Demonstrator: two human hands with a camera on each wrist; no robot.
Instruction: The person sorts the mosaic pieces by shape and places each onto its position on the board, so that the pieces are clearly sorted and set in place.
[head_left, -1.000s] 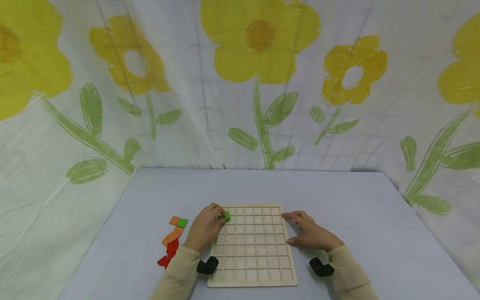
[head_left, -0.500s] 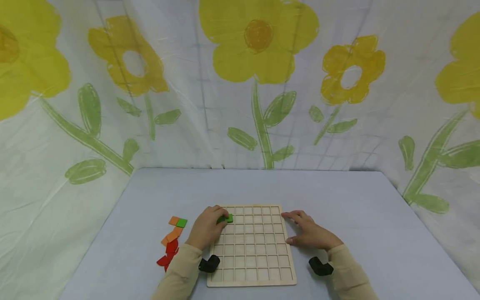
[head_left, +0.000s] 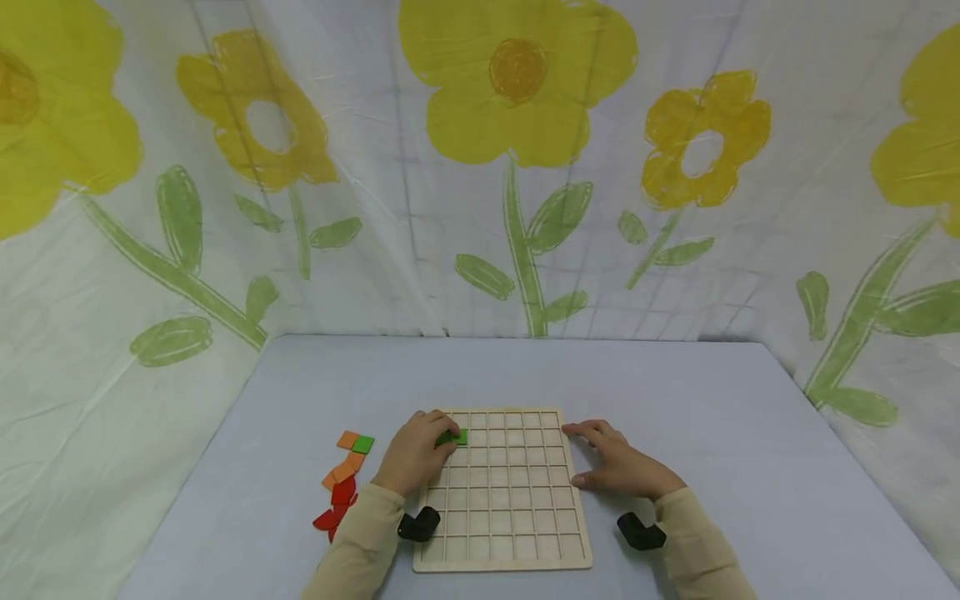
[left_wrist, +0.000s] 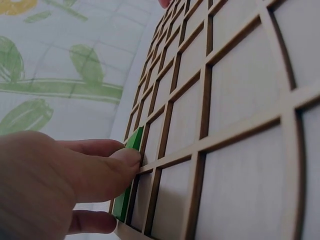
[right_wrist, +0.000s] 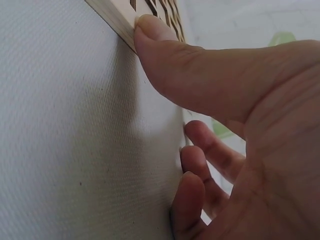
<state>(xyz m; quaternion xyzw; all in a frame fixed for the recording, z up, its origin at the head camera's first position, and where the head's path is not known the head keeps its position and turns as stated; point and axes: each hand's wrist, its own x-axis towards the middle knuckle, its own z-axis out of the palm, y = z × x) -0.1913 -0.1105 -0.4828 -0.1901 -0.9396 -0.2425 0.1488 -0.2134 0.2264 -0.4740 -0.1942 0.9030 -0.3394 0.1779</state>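
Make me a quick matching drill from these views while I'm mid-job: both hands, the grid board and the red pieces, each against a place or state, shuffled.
1. Left hand
2. Right hand
3. Grid board
4. Red pieces

A. Pale, divided into square cells
B. On the table, beyond the board's left side
C. Pinches a green piece near the board's far left corner
D. Thumb touching the board's right edge

Right pairs: 1-C, 2-D, 3-A, 4-B
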